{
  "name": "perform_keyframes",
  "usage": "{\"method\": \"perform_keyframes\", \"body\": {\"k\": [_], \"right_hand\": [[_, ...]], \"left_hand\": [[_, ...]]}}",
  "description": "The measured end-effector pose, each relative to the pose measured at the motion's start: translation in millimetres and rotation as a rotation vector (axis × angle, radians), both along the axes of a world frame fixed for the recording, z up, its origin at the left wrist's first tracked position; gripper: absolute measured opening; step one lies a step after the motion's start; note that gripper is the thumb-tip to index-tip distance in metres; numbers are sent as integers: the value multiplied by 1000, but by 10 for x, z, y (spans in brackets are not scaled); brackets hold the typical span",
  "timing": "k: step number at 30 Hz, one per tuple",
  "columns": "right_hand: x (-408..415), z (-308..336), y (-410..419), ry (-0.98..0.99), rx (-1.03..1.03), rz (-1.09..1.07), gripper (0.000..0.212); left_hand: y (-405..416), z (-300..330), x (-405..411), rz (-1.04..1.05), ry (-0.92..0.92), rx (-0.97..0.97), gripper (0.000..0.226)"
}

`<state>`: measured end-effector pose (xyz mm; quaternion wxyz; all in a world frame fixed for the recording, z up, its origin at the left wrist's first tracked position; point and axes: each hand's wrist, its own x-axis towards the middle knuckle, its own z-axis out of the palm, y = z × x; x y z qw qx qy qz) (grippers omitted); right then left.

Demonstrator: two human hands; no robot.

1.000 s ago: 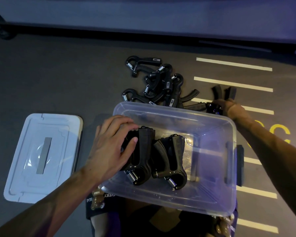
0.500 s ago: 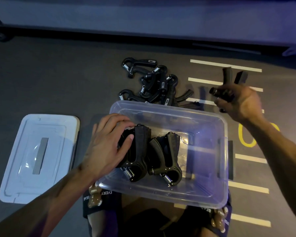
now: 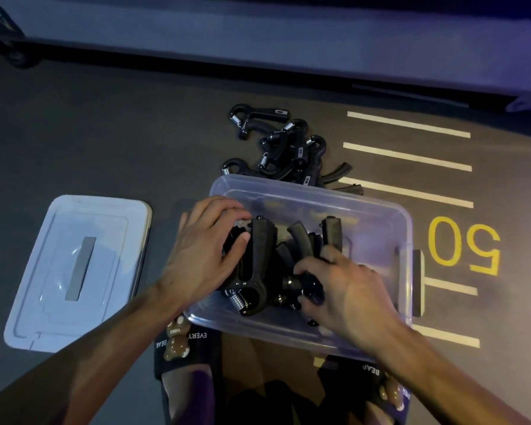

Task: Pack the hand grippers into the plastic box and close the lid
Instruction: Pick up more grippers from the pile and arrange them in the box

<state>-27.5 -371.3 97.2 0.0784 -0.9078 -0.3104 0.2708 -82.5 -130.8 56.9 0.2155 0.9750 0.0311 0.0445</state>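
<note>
The hand gripper (image 3: 311,262) going in now sits low in the clear plastic box (image 3: 377,210), and the right hand (image 3: 347,289) has its grip curled round the spring end, handles pointing away from the grip. It looks hard, stiff and a bit heavy, so the fat handles are best to hold. Left of that grip, the left hand (image 3: 206,253) holds another hand gripper (image 3: 258,265); more hand grippers (image 3: 285,148) lie on the floor beyond, and the lid (image 3: 74,271) lies far left.
</note>
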Motion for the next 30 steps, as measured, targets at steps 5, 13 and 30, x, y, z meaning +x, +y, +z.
{"method": "perform_keyframes", "body": {"k": [5,13,30], "right_hand": [[-67,-154,27,54,-35,51,47],[-78,-212,29,140,-10,107,40],[-2,-77,15,146,-51,156,48]], "left_hand": [[7,-5,-3,4,1,-27,32],[6,0,2,-5,6,-33,32],[3,13,8,-6,7,-20,32]]}}
